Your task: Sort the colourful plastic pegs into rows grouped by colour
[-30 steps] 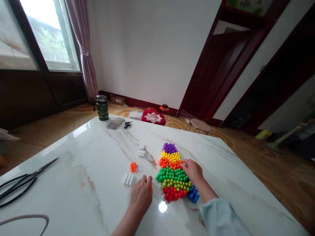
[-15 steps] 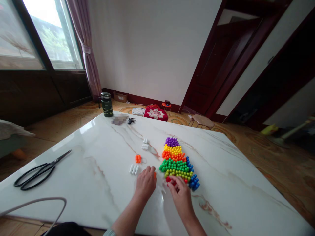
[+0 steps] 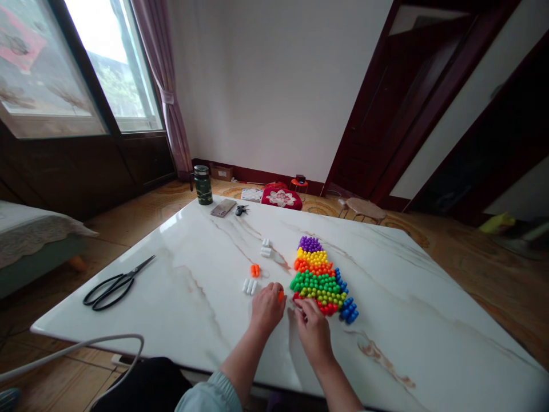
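On the marble-patterned table lies a block of round beads in coloured bands: purple (image 3: 310,244), yellow, orange, green (image 3: 315,281), olive, red (image 3: 328,309) and blue (image 3: 349,311). My right hand (image 3: 315,332) pinches a red bead (image 3: 295,296) at the block's near left corner; its fingertips partly hide it. Left of there, my left hand (image 3: 268,308) is curled round an orange piece (image 3: 281,295), mostly covered by the fingers. Beyond the left hand lie white cylinders (image 3: 249,286) side by side, a pair of orange cylinders (image 3: 255,270) and more white ones (image 3: 266,252).
Black-handled scissors (image 3: 118,286) lie at the left of the table (image 3: 180,320). A green flask (image 3: 203,186), a phone (image 3: 223,208) and keys (image 3: 241,210) are at the far left corner. A pale cable (image 3: 103,339) loops over the near left edge. A stool (image 3: 364,208) stands beyond.
The view has shifted, so the table sits further right. My right hand has moved slightly away from me, setting red pieces against the olive band's near edge. The left hand still grips orange.
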Demonstrator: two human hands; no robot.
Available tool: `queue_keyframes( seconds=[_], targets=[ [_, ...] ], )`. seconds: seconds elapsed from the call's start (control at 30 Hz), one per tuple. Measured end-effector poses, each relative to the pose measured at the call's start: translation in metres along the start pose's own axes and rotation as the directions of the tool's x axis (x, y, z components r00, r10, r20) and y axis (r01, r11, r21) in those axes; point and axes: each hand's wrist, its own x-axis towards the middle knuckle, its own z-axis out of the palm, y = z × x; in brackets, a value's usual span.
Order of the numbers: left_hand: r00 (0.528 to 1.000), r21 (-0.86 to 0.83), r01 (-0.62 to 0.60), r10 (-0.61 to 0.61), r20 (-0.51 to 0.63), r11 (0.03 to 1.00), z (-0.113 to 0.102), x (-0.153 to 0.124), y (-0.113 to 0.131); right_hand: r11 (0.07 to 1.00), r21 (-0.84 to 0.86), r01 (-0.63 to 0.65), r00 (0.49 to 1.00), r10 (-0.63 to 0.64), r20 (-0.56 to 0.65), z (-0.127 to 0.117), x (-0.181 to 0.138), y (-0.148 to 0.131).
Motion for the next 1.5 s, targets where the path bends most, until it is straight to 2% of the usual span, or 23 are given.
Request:
queue_keyframes(
  seconds=[0.13,0.27,0.47,0.57,0.7,0.87,1.0,1.13,1.2,1.27,1.4,1.5],
  targets=[
    [1.000,-0.002,0.010,-0.010,0.003,1.000,0.000,0.000,0.000,0.999,-0.019,-0.029,0.999,0.029,-0.034,0.002,-0.011,0.004],
    [1.000,0.013,0.013,-0.014,0.021,1.000,-0.002,0.000,0.001,0.996,-0.045,-0.082,0.996,0.079,-0.044,0.003,-0.007,0.002],
    [0.998,0.043,-0.014,0.012,0.056,0.999,-0.007,-0.001,0.003,0.987,-0.115,-0.111,0.979,0.129,0.161,0.001,0.010,-0.004],
    [0.998,0.015,0.006,-0.007,0.070,1.000,-0.009,-0.001,0.004,0.980,-0.138,-0.142,0.966,0.168,0.198,0.004,0.010,-0.003],
    [0.998,-0.048,0.019,-0.016,0.059,0.999,-0.008,-0.001,0.003,0.991,-0.068,-0.114,0.983,0.122,0.136,0.010,0.011,-0.009],
    [0.998,-0.141,-0.031,0.038,0.046,0.990,-0.006,-0.001,0.000,0.997,0.047,-0.055,0.995,0.052,0.080,0.017,0.023,-0.026],
    [0.996,-0.168,0.018,-0.003,0.092,0.986,-0.007,-0.001,-0.002,0.999,0.032,-0.011,0.983,0.005,0.185,0.017,0.030,-0.034],
    [0.994,-0.176,0.000,0.019,0.104,0.984,-0.008,-0.001,-0.003,0.989,-0.143,0.019,0.957,0.023,0.290,0.007,0.034,-0.039],
    [0.995,-0.181,-0.020,0.036,0.088,0.983,-0.007,-0.001,-0.002,0.980,-0.195,0.034,0.963,0.020,0.268,0.003,0.033,-0.040],
    [0.997,-0.186,-0.031,0.044,0.066,0.982,-0.006,0.000,-0.002,0.984,-0.173,0.038,0.976,0.000,0.217,0.001,0.030,-0.039],
    [0.996,-0.174,-0.033,0.047,0.075,0.984,-0.006,0.000,-0.001,0.999,-0.036,0.001,0.999,0.001,0.051,0.004,0.015,-0.030],
    [0.995,-0.164,-0.033,0.047,0.086,0.986,-0.006,0.001,0.000,0.993,0.110,-0.052,0.998,0.056,-0.038,0.006,0.004,-0.022]
  ],
)
